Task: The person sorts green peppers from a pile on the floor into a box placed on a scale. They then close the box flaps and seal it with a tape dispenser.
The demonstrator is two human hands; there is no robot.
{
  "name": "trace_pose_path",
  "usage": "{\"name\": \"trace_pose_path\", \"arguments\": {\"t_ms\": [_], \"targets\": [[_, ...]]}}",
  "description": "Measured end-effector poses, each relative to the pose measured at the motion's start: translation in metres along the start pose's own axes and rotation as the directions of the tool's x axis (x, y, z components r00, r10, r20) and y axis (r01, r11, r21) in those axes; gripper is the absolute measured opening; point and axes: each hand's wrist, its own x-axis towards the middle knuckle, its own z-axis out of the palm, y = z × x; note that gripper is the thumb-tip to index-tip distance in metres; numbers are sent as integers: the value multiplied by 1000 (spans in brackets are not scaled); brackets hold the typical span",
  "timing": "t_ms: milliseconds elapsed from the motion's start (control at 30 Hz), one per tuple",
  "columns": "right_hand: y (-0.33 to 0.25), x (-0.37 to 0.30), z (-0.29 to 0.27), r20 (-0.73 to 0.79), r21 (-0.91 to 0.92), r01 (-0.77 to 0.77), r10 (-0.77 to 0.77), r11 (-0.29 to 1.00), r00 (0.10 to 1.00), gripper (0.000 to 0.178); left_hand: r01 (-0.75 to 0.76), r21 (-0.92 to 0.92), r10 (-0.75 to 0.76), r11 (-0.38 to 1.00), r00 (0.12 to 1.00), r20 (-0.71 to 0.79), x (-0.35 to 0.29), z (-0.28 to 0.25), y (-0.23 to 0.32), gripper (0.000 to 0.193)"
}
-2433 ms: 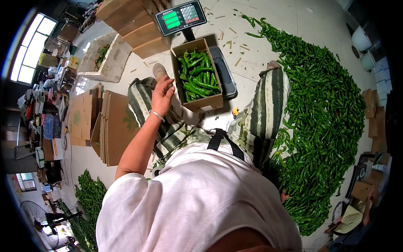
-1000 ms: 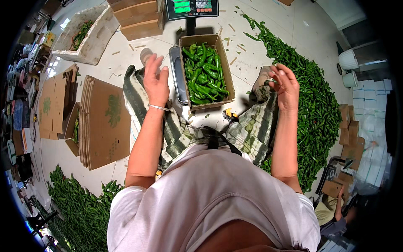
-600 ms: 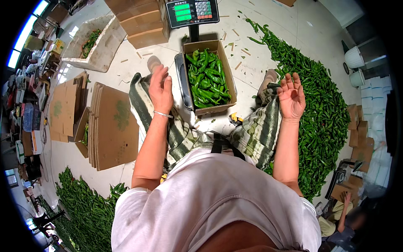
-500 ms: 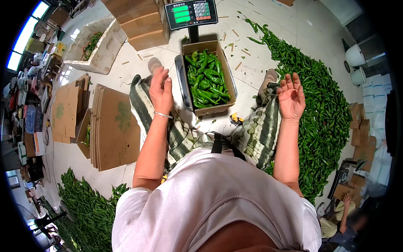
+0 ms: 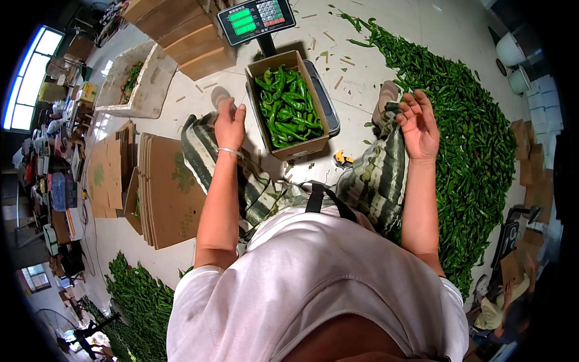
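Got left hand (image 5: 230,125) loosely open, right hand (image 5: 420,131) half-curled and palm up, no visible grip on anything tbh. Got a box (image 5: 304,148) of green peppers (image 5: 286,107) on the scale (image 5: 325,99) between both legs (image 5: 387,175), near the left hand

Pale tiled floor (image 5: 416,30) spreads ahead of the left hand (image 5: 230,125). From here I note a bright paned window (image 5: 37,78) well left of that hand; fan (image 5: 81,333) behind, also left.

Right hand (image 5: 420,134) now farther forward, beside right trouser leg (image 5: 386,172)
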Motion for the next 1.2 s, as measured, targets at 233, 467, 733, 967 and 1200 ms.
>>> {"name": "trace_pose_path", "arguments": {"t_ms": [233, 467, 733, 967, 1200], "targets": [[98, 5, 47, -334, -885, -402, 283, 235, 899, 51, -133, 444, 97, 886, 990, 104, 41, 29, 7, 80], [147, 49, 55, -405, -889, -283, 332, -360, 852, 26, 35, 530, -212, 847, 937, 278, 44, 44, 12, 42], [136, 53, 25, -167, -938, -59, 293, -343, 942, 22, 173, 399, -266, 900, 945, 192, 9, 67, -1, 41], [103, 67, 31, -147, -957, -81, 227, -277, 963, 23, 130, 417, -234, 900, 949, 210, 6, 56, 46, 36], [118, 82, 16, -188, -967, -123, 296, -225, 936, 22, 50, 502, -150, 863, 976, 159, 18, 53, 43, 37]]}}
